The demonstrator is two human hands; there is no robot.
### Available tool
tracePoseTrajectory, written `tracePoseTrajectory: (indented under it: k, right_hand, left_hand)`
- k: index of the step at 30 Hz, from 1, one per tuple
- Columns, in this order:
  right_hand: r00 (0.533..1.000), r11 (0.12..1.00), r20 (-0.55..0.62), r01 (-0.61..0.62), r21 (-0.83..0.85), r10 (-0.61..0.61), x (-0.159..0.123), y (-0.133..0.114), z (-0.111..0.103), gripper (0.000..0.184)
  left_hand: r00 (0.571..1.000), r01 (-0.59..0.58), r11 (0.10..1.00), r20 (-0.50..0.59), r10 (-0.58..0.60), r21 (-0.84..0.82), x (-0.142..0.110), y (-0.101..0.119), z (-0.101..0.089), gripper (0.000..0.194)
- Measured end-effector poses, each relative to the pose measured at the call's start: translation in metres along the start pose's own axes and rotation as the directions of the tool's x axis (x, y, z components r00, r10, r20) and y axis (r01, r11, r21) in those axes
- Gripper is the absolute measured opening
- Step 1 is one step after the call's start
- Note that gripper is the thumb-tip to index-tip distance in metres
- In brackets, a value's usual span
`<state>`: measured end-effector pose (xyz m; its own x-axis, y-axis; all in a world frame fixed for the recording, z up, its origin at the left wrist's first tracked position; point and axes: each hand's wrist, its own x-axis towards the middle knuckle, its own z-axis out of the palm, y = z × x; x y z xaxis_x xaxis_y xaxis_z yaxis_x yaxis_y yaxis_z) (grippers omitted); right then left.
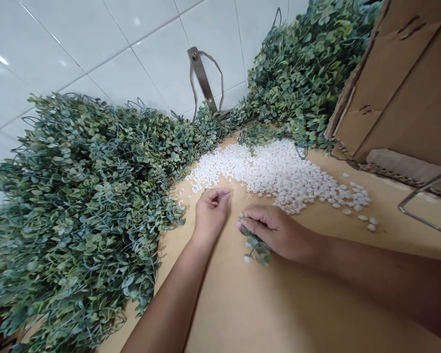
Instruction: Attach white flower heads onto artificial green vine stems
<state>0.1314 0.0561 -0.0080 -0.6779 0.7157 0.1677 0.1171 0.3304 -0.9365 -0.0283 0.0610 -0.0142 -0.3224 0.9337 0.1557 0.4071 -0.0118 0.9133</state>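
Note:
My right hand (266, 225) is closed around a small sprig of artificial green leaves (259, 249), which hangs below the fingers above the tabletop. A small white piece shows at the sprig's lower end. To its left, my left hand (212, 211) is closed, thumb and fingertips brought together; whether something tiny is between them I cannot make out. Just beyond both hands lies a wide spread of small white round pieces (275, 169). Small white star-shaped pieces (249, 195) rest on the table near the hands.
A big heap of artificial greenery (91, 196) covers the table's left side, and another pile (301, 73) stands at the back right. A cardboard box (400, 93) and a bent metal wire (422, 213) are on the right. A metal strip (203, 78) leans against the white tiled wall (150, 54).

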Motion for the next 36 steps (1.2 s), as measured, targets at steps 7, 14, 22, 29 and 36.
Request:
tracePoseTrajectory:
  k: [7,14,22,29,36]
  right_hand:
    - [0.966,0.940,0.068,0.258,-0.223,-0.249,-0.001,0.005,0.008,0.030]
    - [0.958,0.925,0.059,0.285,-0.250,-0.279,0.001,0.010,0.009,0.030]
    - [0.988,0.983,-0.083,0.116,-0.145,-0.129,0.002,0.008,0.002,0.028]
    - [0.997,0.981,-0.046,0.058,-0.184,-0.068,0.000,0.008,0.003,0.028]
    - [0.997,0.979,-0.039,0.053,-0.195,-0.062,0.003,0.007,0.002,0.029]
  left_hand:
    - [0.916,-0.386,0.767,0.309,0.254,0.513,0.023,0.016,0.033,0.017]
    - [0.931,-0.354,0.766,0.281,0.234,0.536,0.019,0.013,0.028,0.017]
    - [0.972,0.221,0.941,0.133,-0.192,-0.255,-0.008,0.023,0.010,0.016]
    - [0.886,0.464,0.732,0.268,-0.378,-0.500,-0.041,0.022,-0.012,0.027]
    - [0.923,0.379,0.781,0.259,-0.283,-0.497,-0.035,0.012,-0.011,0.019]
